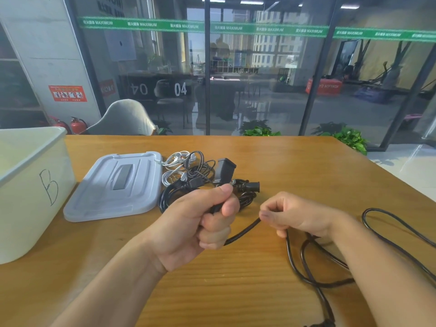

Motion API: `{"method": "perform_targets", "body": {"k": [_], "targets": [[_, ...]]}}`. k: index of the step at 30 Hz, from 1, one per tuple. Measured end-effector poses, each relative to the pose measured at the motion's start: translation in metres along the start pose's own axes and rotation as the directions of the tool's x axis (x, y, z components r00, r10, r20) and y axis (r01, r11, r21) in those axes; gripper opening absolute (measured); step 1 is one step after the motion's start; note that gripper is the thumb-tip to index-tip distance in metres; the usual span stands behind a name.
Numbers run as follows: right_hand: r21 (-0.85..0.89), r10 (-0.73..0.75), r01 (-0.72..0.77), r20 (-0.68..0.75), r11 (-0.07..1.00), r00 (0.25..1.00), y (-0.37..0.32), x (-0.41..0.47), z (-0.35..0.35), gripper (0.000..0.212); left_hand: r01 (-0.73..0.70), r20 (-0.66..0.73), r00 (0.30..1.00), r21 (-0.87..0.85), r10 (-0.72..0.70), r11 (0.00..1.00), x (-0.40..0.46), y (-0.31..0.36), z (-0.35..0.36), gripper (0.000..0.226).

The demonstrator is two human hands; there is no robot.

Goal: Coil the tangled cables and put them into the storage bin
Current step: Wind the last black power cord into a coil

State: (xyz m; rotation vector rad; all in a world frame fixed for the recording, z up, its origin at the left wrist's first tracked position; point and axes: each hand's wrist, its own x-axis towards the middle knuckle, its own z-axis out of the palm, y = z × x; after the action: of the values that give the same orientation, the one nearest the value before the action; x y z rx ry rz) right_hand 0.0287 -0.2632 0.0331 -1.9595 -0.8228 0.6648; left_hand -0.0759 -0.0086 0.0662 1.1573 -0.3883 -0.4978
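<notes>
A black power cable (243, 231) runs taut between my two hands above the wooden table (295, 166). My left hand (203, 223) grips one end of it in a fist. My right hand (297, 215) pinches the same cable further along, and the rest trails in loose loops (387, 232) across the table to the right. Behind my left hand lies a tangle of black and white cables (188, 173) with a black plug (251, 186) and a black adapter (225, 169). The white storage bin (30, 194), marked "B", stands at the far left.
The bin's grey lid (115, 185) lies flat between the bin and the tangle. A grey chair (122, 119) stands behind the table's far edge. Beyond it are a glass wall, green plants (259, 129) and red fire extinguishers (76, 125).
</notes>
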Motion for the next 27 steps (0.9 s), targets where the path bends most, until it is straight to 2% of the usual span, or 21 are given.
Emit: {"method": "perform_targets", "body": {"k": [2,4,7,9,12,14,16,18,21,27], "targets": [[0.029,0.030,-0.030,0.012,0.999,0.999,0.006,-0.001,-0.007,0.052,0.018,0.020,1.000,0.036,-0.019,0.999,0.000,-0.001,0.002,0.036],[-0.024,0.070,-0.071,-0.044,0.997,0.997,0.010,-0.001,-0.013,0.049,0.033,0.020,0.999,0.071,-0.035,0.997,0.002,-0.003,0.005,0.037],[-0.141,0.144,-0.182,-0.244,0.973,0.959,0.010,-0.001,-0.020,0.060,0.053,0.029,0.998,0.124,-0.057,0.991,0.003,-0.007,0.007,0.038],[-0.269,0.147,-0.290,-0.449,0.918,0.881,0.006,-0.004,-0.023,0.069,0.069,0.016,0.997,0.176,-0.073,0.982,0.004,-0.010,0.008,0.038],[-0.403,-0.026,-0.341,-0.677,0.849,0.736,-0.004,-0.003,-0.017,0.074,0.071,-0.058,0.997,0.278,-0.057,0.958,0.008,-0.017,0.008,0.038],[-0.420,-0.167,-0.264,-0.747,0.868,0.643,-0.014,0.001,-0.007,0.069,0.074,-0.097,0.994,0.314,-0.046,0.947,0.010,-0.019,0.006,0.039],[-0.405,-0.255,-0.134,-0.765,0.904,0.591,-0.026,0.004,0.005,0.058,0.088,-0.147,0.988,0.342,-0.039,0.936,0.010,-0.021,0.001,0.041],[-0.372,-0.287,-0.023,-0.752,0.928,0.593,-0.037,0.004,0.018,0.048,0.103,-0.211,0.977,0.394,-0.020,0.913,0.011,-0.024,-0.004,0.044],[-0.328,-0.290,0.065,-0.707,0.943,0.644,-0.051,0.003,0.034,0.039,0.105,-0.278,0.960,0.421,0.019,0.901,0.014,-0.031,-0.004,0.047],[-0.358,-0.284,0.056,-0.626,0.932,0.726,-0.066,0.002,0.056,0.038,0.050,-0.331,0.940,0.365,0.080,0.930,0.019,-0.037,-0.003,0.050]]}}
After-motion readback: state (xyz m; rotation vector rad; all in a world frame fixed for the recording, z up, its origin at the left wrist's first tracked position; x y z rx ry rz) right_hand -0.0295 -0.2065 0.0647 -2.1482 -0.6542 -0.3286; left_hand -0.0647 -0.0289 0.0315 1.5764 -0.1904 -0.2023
